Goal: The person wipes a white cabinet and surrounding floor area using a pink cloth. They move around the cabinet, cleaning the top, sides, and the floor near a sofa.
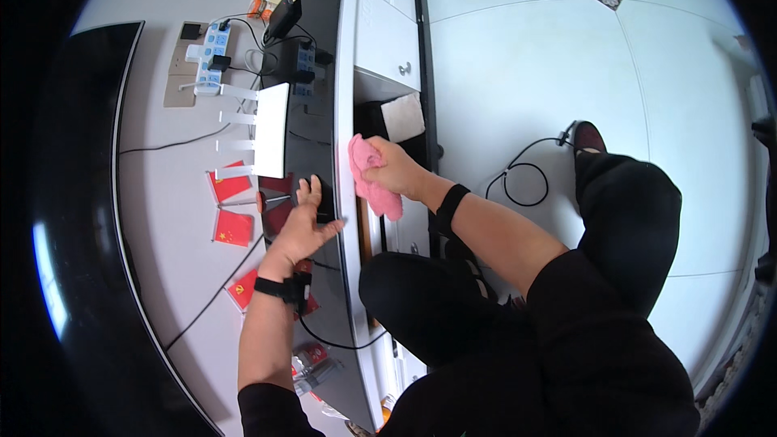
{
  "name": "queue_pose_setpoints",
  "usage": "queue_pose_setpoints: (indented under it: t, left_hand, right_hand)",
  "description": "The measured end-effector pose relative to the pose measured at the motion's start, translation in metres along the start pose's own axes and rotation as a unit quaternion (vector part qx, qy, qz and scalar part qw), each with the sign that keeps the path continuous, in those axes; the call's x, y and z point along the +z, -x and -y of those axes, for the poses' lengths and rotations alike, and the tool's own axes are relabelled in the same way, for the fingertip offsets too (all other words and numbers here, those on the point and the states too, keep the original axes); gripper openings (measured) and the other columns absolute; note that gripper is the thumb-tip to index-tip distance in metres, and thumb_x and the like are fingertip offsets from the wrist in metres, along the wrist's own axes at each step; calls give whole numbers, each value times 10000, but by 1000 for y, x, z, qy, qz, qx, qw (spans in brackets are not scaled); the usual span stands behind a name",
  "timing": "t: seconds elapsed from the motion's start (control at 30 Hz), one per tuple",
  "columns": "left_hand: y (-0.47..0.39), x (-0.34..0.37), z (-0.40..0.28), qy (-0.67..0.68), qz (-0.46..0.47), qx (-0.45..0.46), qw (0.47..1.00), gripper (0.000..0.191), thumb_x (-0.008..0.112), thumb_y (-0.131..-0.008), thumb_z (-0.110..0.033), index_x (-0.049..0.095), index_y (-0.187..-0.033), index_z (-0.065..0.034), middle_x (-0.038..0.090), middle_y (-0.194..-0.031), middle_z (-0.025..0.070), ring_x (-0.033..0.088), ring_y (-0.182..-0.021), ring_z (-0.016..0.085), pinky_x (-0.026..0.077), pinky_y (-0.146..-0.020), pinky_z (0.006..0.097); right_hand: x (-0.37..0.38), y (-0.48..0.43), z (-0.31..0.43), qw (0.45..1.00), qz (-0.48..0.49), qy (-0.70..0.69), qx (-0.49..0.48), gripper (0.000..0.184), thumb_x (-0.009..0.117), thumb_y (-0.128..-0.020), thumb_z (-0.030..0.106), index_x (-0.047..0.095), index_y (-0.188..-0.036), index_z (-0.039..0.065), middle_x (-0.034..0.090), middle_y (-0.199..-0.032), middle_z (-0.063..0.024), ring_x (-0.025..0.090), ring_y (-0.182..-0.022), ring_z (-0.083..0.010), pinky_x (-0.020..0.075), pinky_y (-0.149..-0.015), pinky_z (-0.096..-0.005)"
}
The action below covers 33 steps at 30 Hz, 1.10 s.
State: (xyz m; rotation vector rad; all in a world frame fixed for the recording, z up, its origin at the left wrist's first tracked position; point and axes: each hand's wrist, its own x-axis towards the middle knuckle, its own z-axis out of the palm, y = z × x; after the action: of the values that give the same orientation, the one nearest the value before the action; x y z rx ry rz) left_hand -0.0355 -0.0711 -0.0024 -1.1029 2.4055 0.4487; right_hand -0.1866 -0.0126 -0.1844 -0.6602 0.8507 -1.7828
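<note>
A folded pink cloth (383,201) is gripped in my right hand (397,169), against the white front edge (347,103) of a low cabinet. Below the edge, beside that hand, an open compartment holds a white block-like item (403,118) and something dark. My left hand (301,229) hovers over or rests on the glossy black cabinet top (325,303), fingers spread and holding nothing; whether it touches cannot be told. Near its fingertips stand a white router (271,132) with several antennas and a pair of small red desk flags (234,227).
A power strip (213,60) with plugs hangs on the wall above the cabinet. A black adapter box (283,17) stands farther along. A large black television (85,194) fills the left side. Plastic bottles (312,361) stand near my left forearm. A black cable (527,183) loops on the tiled floor.
</note>
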Motion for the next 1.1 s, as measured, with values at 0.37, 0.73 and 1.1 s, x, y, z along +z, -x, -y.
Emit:
queue_pose_setpoints:
  t: [0.37,0.73,1.1]
  left_hand:
    - [-1,14,-1,-59,-55,-32,996,1110,820,-742,-321,105,-1530,-2,119,-1541,340,113,-1474,358,191,-1174,369]
    - [5,19,-7,-128,-95,-32,987,1022,758,-751,-296,157,-1532,-26,190,-1522,345,249,-1422,424,329,-1125,412]
    - [9,25,-7,-149,-117,-23,982,1027,754,-745,-258,132,-1545,-89,205,-1538,303,328,-1379,416,439,-1029,420]
  right_hand:
    - [-115,41,47,963,-118,242,-11,262,634,-754,15,603,-1013,42,630,-876,-61,605,-809,-165,520,-714,-316]
    - [-196,105,46,801,174,438,369,139,653,-701,90,641,-824,25,668,-754,-135,646,-683,-249,544,-602,-371]
    - [-130,255,-47,615,359,216,668,166,604,-823,127,611,-986,156,615,-839,-65,559,-668,-227,499,-562,-394]
